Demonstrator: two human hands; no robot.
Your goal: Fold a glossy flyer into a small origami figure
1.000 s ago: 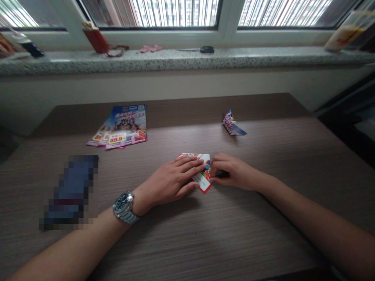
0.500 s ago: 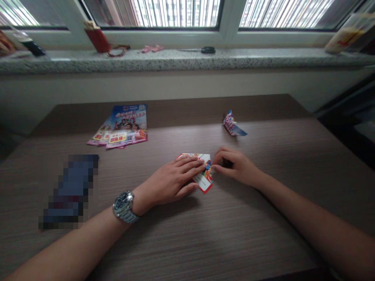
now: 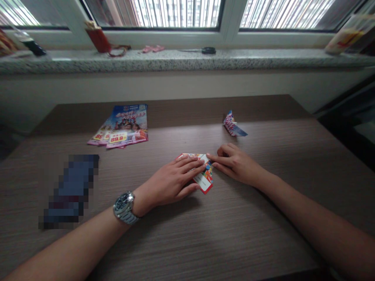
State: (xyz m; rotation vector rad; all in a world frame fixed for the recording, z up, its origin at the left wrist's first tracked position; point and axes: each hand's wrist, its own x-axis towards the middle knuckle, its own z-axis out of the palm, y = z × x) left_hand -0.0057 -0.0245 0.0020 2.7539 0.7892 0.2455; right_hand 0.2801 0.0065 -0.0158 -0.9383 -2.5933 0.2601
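A folded paper flyer [image 3: 205, 180], white with red edges and coloured print, lies flat on the table. My left hand [image 3: 178, 177], a metal watch at its wrist, presses down on it with fingers stretched out, covering its left and middle part. At the flyer's upper right corner, the index fingertip of my right hand [image 3: 237, 164] touches the edge. The thumb points at the right edge just below, apart from the index finger, and the other fingers are curled. Beyond my right hand stands a small folded paper piece [image 3: 233, 125] in blue and pink.
Several printed flyers [image 3: 129, 127] lie overlapped at the back left of the table [image 3: 181, 242]. A blurred-out dark flat object [image 3: 70, 191] is left of my left forearm. On the granite sill [image 3: 164, 64] are a red container [image 3: 99, 39], pink items [image 3: 152, 48] and a dark-handled tool [image 3: 208, 50].
My right hand has stretched its index finger leftward onto the flyer's upper right corner; before, its fingers were curled by the right edge. My left hand and the flyer stay in place.
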